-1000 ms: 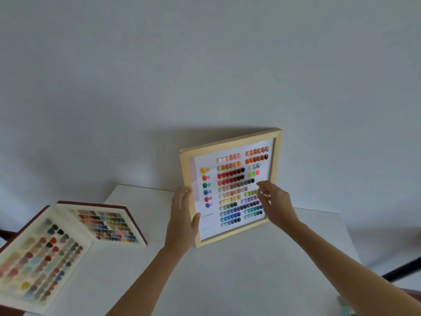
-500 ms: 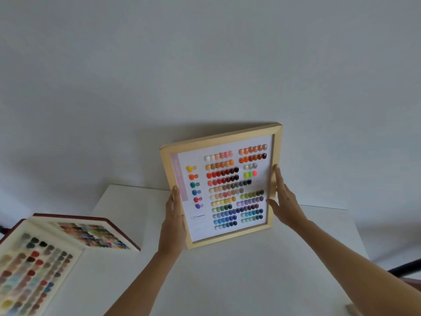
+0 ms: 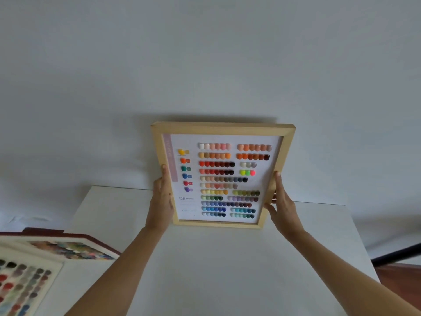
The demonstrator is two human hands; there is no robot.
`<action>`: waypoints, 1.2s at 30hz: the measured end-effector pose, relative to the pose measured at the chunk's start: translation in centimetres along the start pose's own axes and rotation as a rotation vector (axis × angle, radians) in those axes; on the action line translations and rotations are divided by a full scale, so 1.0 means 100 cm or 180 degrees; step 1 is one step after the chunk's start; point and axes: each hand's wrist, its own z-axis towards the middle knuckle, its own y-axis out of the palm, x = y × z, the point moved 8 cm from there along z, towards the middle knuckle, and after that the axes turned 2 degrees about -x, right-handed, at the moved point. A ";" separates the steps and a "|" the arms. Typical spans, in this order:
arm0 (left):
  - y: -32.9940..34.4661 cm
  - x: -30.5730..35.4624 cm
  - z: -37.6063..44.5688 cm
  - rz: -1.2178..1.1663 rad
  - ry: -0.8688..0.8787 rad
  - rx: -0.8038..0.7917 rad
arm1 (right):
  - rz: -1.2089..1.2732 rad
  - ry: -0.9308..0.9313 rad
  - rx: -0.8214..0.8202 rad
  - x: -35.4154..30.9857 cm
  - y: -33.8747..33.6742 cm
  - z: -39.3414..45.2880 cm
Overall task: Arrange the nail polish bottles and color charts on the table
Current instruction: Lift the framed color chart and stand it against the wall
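Note:
A wooden-framed color chart point(image 3: 222, 130) with rows of painted nail swatches stands upright at the back of the white table point(image 3: 205, 270), near the wall. My left hand point(image 3: 160, 201) grips its left side rail. My right hand point(image 3: 281, 204) holds its right side rail, thumb along the frame's edge. The frame's lower edge rests at or just above the tabletop; I cannot tell which. No nail polish bottles are in view.
An open red-covered swatch book point(image 3: 34, 270) with several rows of color samples lies at the table's left front corner. A plain white wall point(image 3: 205, 65) stands right behind the table. A dark bar point(image 3: 396, 254) and reddish floor show at the right.
The framed chart turned from angled to face me squarely and shifted left. My right hand moved from the chart's face to its right rail.

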 end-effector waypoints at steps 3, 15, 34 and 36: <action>0.003 -0.007 0.011 0.0059 0.0017 -0.0013 | -0.0004 0.0062 0.0032 0.003 0.004 0.005; 0.003 -0.009 0.011 0.0047 0.0100 -0.0051 | 0.0021 0.0126 0.0005 0.006 0.011 0.006; 0.005 0.067 -0.048 -0.0055 0.0149 0.0377 | -0.0306 0.0598 0.0156 -0.005 -0.084 -0.088; 0.017 0.084 -0.063 -0.0166 0.0289 0.0239 | -0.0365 0.0838 0.0222 0.005 -0.109 -0.113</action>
